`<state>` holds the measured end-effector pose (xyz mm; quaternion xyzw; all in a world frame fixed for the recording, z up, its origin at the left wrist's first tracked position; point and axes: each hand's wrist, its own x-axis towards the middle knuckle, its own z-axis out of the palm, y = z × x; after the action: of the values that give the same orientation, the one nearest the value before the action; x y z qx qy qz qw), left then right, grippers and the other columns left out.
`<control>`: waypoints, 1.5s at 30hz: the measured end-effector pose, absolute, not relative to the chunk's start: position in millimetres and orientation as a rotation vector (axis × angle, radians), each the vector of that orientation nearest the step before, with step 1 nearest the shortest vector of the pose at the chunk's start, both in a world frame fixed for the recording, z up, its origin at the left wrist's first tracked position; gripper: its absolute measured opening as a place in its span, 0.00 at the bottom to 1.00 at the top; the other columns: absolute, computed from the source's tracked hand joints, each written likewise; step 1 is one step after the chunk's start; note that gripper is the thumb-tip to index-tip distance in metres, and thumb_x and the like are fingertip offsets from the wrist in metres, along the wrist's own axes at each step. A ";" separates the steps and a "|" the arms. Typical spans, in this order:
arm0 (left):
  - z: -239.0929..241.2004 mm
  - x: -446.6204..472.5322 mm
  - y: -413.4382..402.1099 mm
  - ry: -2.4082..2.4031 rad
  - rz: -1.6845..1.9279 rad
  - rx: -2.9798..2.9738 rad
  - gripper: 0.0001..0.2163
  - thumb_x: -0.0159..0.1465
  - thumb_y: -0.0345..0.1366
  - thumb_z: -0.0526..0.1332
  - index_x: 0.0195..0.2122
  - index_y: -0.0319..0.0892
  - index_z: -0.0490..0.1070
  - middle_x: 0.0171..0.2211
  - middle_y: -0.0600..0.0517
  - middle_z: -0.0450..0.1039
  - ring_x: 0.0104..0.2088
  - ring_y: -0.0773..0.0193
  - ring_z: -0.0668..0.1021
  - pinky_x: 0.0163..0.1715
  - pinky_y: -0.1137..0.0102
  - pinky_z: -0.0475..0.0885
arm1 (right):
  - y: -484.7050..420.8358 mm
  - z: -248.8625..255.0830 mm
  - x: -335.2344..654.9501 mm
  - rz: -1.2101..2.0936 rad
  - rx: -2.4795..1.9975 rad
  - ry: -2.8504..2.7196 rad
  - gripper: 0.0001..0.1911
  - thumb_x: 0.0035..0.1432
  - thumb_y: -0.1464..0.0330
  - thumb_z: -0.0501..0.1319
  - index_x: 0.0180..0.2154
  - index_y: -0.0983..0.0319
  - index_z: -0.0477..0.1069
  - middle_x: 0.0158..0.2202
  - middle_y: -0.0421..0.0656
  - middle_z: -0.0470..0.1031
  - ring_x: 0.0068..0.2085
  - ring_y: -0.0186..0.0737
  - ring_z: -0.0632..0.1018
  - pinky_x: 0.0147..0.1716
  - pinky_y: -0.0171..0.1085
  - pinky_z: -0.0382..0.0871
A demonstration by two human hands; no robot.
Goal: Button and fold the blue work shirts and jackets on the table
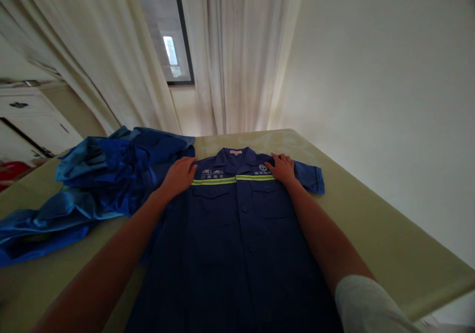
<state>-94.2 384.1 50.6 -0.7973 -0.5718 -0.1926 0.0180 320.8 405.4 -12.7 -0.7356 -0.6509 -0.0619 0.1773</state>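
A dark navy short-sleeved work shirt [222, 244] lies front up and spread out before me, its collar at the far end. Yellow-green and grey reflective tape crosses the chest, with white printed marks above it and buttons down the middle. My left hand [180, 175] rests on the shirt's left shoulder area, fingers stretched forward. On the opposite shoulder lies my right hand [283, 168], its thumb apart from the fingers. The right-side sleeve [311, 177] extends outward past that hand. My left forearm and hand hide much of the other sleeve.
A rumpled heap of blue garments [122, 169] sits left of the shirt on the table [371, 224], which has a pale yellow-green cover. Behind are curtains [241, 51] and a window [163, 26]. A white wall [389, 75] stands right; a white cabinet [29, 110] is at far left.
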 end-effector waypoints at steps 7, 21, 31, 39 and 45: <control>-6.3 -50.6 448.9 -1.916 -0.371 -2.464 0.26 0.74 0.40 0.43 0.68 0.34 0.63 0.68 0.34 0.63 0.68 0.46 0.67 0.66 0.51 0.61 | 407.3 -14.3 320.5 -0.125 -2.086 -2.038 0.30 0.74 0.53 0.46 0.70 0.58 0.61 0.73 0.50 0.57 0.72 0.54 0.58 0.69 0.54 0.46; -5.1 -58.1 443.7 -2.168 -0.505 -2.247 0.23 0.70 0.37 0.52 0.65 0.46 0.70 0.60 0.38 0.71 0.58 0.38 0.71 0.54 0.46 0.67 | 405.0 -11.7 321.6 -0.295 -2.089 -1.930 0.24 0.74 0.61 0.46 0.59 0.57 0.74 0.60 0.51 0.73 0.58 0.55 0.69 0.59 0.51 0.57; -2.5 -60.4 443.9 -2.141 -0.687 -2.301 0.17 0.65 0.35 0.58 0.53 0.46 0.78 0.52 0.43 0.76 0.54 0.44 0.73 0.56 0.53 0.66 | 414.7 -11.5 332.7 -0.080 -2.059 -1.794 0.17 0.70 0.63 0.51 0.47 0.61 0.76 0.47 0.51 0.81 0.48 0.50 0.77 0.49 0.43 0.65; -1.4 -56.2 440.3 -2.137 -0.784 -2.357 0.16 0.67 0.40 0.57 0.54 0.47 0.77 0.55 0.46 0.78 0.57 0.45 0.74 0.58 0.51 0.61 | 416.1 -17.6 333.9 -0.047 -2.047 -1.813 0.13 0.69 0.67 0.54 0.50 0.57 0.73 0.51 0.48 0.80 0.53 0.51 0.75 0.56 0.49 0.61; 0.3 -57.0 440.4 -2.099 -0.798 -2.374 0.17 0.66 0.34 0.55 0.52 0.47 0.79 0.54 0.46 0.79 0.55 0.45 0.75 0.56 0.51 0.63 | 413.6 -13.8 330.2 -0.083 -2.121 -1.850 0.21 0.70 0.65 0.53 0.61 0.56 0.69 0.61 0.51 0.72 0.59 0.57 0.69 0.56 0.53 0.61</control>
<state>-57.0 440.4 0.3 -0.7250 -0.6411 -0.2437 -0.0630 330.2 413.6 -13.8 -0.7432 -0.6484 -0.0289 0.1624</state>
